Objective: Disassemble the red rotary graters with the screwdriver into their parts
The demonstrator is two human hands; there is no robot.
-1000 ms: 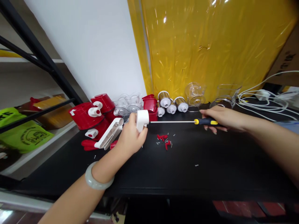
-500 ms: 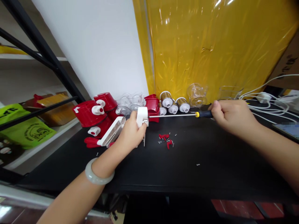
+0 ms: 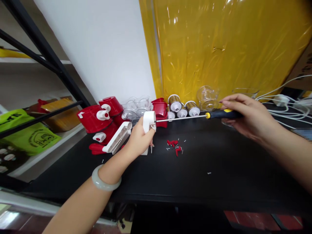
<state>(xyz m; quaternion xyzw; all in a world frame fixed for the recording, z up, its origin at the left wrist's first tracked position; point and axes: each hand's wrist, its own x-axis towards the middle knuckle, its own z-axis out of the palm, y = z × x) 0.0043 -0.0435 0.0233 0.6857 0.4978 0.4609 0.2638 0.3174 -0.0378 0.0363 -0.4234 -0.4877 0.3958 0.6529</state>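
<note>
My left hand [image 3: 139, 138] is closed around a white plastic part [image 3: 149, 121], held above the black table. A long screwdriver [image 3: 219, 114] with a dark blue and yellow handle lies in my right hand [image 3: 251, 117], its handle between thumb and fingers. The shaft runs level to the left, and its tip meets the right side of the white part. Below the shaft, small red pieces [image 3: 172, 143] and several screws [image 3: 209, 173] lie on the table. A long white piece [image 3: 118, 139] rests left of my left hand.
Red housings [image 3: 94, 118] are stacked at the left back. Clear cups [image 3: 137, 107], red parts [image 3: 160, 109] and metal grater drums [image 3: 175, 104] stand along the back of the table [image 3: 219, 188]. White cables [image 3: 287, 109] lie at the right; a black-framed shelf [image 3: 70, 89] is on the left.
The fingers of my right hand have loosened and shifted on the screwdriver, showing more of its handle, which sits slightly higher. My left hand still holds the white part.
</note>
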